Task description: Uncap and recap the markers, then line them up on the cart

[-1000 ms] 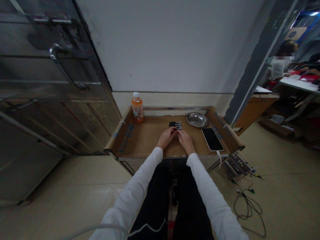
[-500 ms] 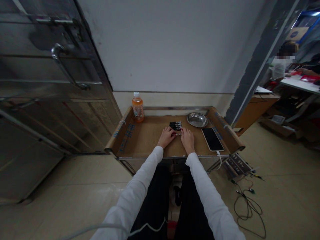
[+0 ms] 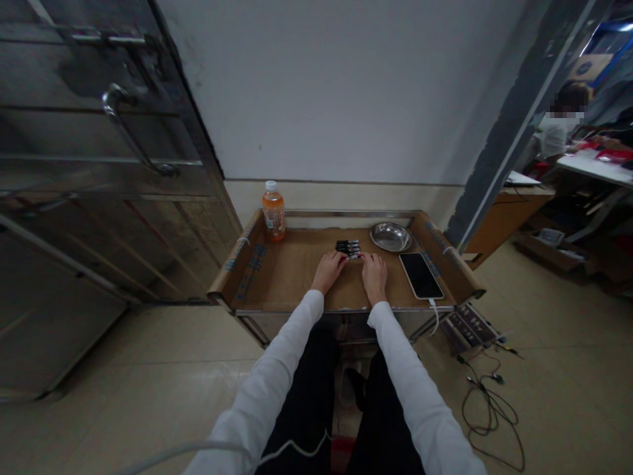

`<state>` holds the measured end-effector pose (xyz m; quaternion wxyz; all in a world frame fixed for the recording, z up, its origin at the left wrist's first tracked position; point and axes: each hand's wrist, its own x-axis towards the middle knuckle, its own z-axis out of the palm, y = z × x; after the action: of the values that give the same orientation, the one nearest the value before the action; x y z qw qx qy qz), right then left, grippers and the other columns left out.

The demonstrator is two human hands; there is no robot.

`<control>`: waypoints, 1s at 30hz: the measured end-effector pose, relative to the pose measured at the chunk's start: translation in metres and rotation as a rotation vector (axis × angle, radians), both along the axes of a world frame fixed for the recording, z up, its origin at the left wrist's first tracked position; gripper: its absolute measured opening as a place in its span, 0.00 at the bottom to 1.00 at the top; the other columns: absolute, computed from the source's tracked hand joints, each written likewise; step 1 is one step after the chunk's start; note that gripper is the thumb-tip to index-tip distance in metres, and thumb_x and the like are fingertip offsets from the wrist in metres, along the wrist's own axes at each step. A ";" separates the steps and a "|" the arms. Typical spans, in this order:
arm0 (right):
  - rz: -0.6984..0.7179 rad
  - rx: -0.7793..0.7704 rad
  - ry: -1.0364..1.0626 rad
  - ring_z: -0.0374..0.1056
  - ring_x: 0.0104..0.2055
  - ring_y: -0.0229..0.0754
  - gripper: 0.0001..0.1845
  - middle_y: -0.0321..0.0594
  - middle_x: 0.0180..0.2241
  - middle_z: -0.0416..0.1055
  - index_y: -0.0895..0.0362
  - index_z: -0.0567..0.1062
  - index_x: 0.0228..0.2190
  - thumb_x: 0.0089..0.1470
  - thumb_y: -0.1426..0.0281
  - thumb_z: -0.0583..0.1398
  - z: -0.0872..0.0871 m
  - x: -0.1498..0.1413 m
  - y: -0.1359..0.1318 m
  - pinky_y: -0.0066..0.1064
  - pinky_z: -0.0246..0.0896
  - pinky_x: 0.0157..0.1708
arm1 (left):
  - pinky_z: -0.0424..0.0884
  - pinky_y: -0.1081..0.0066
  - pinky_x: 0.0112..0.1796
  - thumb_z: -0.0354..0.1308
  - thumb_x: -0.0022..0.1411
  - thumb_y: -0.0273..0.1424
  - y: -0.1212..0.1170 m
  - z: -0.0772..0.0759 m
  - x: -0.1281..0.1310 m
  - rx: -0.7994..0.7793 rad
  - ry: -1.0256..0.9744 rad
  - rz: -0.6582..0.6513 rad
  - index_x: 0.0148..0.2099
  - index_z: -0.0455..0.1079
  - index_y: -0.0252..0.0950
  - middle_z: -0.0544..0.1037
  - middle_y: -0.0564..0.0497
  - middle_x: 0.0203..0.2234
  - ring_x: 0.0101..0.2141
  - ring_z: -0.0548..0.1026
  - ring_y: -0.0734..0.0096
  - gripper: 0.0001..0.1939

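So the cardboard-covered desk (image 3: 291,277) is right in front of you, and both your hands are over the middle of it, close together. Your left hand (image 3: 328,272) is nearly closed, fingertips pinching one end of a slim stick (image 3: 353,256). Your right hand (image 3: 374,274) looks the same at the other end, fingers curled in. That stick lies crosswise between them, at the near side of the black-and-silver sticks (image 3: 347,243); can't tell if it's touching them.

For handling it well, I'd go with a light pinch, both ends level, parallel to the row. Wrists low, and don't let your knuckles nudge the others, since they'd probably roll.

Counts, biggest down: one desk, one bottle of orange drink (image 3: 273,216) standing at the back left, one shiny metal dish (image 3: 390,236) at the back right, one phone (image 3: 421,276) in front of it with one white cable (image 3: 435,316) plugged in. The row looks like about four sticks, but your fingers crowd the nearest, so don't quote me. Plus the one you're pinching, if it's separate.
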<state>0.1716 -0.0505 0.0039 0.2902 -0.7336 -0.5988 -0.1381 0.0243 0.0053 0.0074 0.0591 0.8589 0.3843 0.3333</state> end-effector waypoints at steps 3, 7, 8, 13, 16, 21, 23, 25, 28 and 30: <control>0.049 -0.011 0.036 0.65 0.42 0.46 0.18 0.49 0.40 0.73 0.58 0.73 0.45 0.63 0.73 0.46 0.001 0.000 0.000 0.36 0.56 0.43 | 0.67 0.64 0.44 0.52 0.66 0.33 0.000 -0.002 -0.001 0.014 -0.016 -0.004 0.44 0.69 0.35 0.75 0.46 0.38 0.41 0.73 0.64 0.09; 0.348 -0.023 0.090 0.66 0.49 0.45 0.26 0.47 0.51 0.69 0.56 0.60 0.59 0.59 0.76 0.46 0.006 -0.002 -0.003 0.36 0.59 0.49 | 0.68 0.66 0.45 0.51 0.66 0.32 0.001 -0.004 -0.001 0.004 -0.054 -0.027 0.47 0.68 0.36 0.75 0.46 0.40 0.42 0.73 0.65 0.10; 0.412 -0.020 0.107 0.65 0.51 0.45 0.30 0.47 0.54 0.67 0.56 0.55 0.62 0.58 0.76 0.47 0.007 -0.003 -0.004 0.36 0.59 0.51 | 0.68 0.67 0.46 0.50 0.67 0.32 0.002 -0.004 -0.001 -0.002 -0.064 -0.023 0.50 0.67 0.36 0.75 0.46 0.41 0.43 0.73 0.65 0.11; 0.439 0.003 0.152 0.59 0.59 0.44 0.34 0.47 0.59 0.60 0.58 0.50 0.63 0.56 0.75 0.48 0.007 -0.004 -0.002 0.38 0.57 0.56 | 0.67 0.66 0.45 0.47 0.68 0.31 0.000 0.000 0.000 0.010 -0.012 0.151 0.51 0.67 0.35 0.75 0.44 0.41 0.42 0.72 0.63 0.13; 0.303 -0.014 0.107 0.57 0.59 0.45 0.26 0.48 0.57 0.62 0.58 0.64 0.56 0.57 0.77 0.47 0.002 -0.003 0.001 0.39 0.55 0.57 | 0.66 0.62 0.46 0.45 0.68 0.30 -0.002 0.002 -0.001 0.027 0.027 0.395 0.47 0.68 0.34 0.74 0.42 0.40 0.44 0.70 0.58 0.12; 0.139 -0.106 0.016 0.60 0.52 0.47 0.21 0.50 0.51 0.65 0.58 0.71 0.48 0.55 0.78 0.50 -0.003 -0.001 0.004 0.38 0.57 0.52 | 0.66 0.63 0.46 0.40 0.66 0.20 -0.001 -0.002 -0.001 -0.040 0.075 0.611 0.45 0.66 0.30 0.71 0.38 0.42 0.45 0.69 0.58 0.14; 0.118 -0.122 0.000 0.60 0.50 0.47 0.20 0.49 0.49 0.66 0.58 0.71 0.48 0.55 0.78 0.51 -0.003 -0.002 0.004 0.37 0.57 0.50 | 0.66 0.62 0.48 0.39 0.65 0.17 -0.001 -0.003 0.000 -0.061 0.068 0.629 0.46 0.65 0.29 0.70 0.37 0.43 0.46 0.69 0.59 0.15; 0.108 -0.139 -0.009 0.60 0.49 0.47 0.17 0.49 0.47 0.67 0.58 0.71 0.46 0.56 0.77 0.51 -0.002 -0.002 0.004 0.36 0.56 0.48 | 0.65 0.62 0.49 0.38 0.63 0.16 0.000 -0.004 0.001 -0.068 0.050 0.625 0.48 0.64 0.27 0.69 0.36 0.44 0.47 0.69 0.59 0.17; 0.096 -0.154 -0.018 0.60 0.47 0.46 0.15 0.49 0.45 0.67 0.59 0.71 0.44 0.57 0.77 0.50 -0.002 -0.002 0.004 0.35 0.56 0.46 | 0.66 0.63 0.48 0.39 0.63 0.16 0.000 -0.004 0.002 -0.065 -0.003 0.575 0.50 0.63 0.26 0.67 0.35 0.45 0.47 0.70 0.60 0.16; 0.098 -0.147 -0.025 0.60 0.47 0.46 0.17 0.48 0.44 0.67 0.59 0.70 0.46 0.57 0.77 0.50 -0.002 -0.002 0.004 0.35 0.56 0.45 | 0.67 0.64 0.47 0.43 0.64 0.19 0.000 -0.003 0.003 -0.058 -0.010 0.443 0.49 0.63 0.29 0.68 0.38 0.44 0.46 0.70 0.61 0.14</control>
<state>0.1694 -0.0461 0.0016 0.2345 -0.7208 -0.6462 -0.0884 0.0274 0.0057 0.0044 0.0111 0.7497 0.5728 0.3313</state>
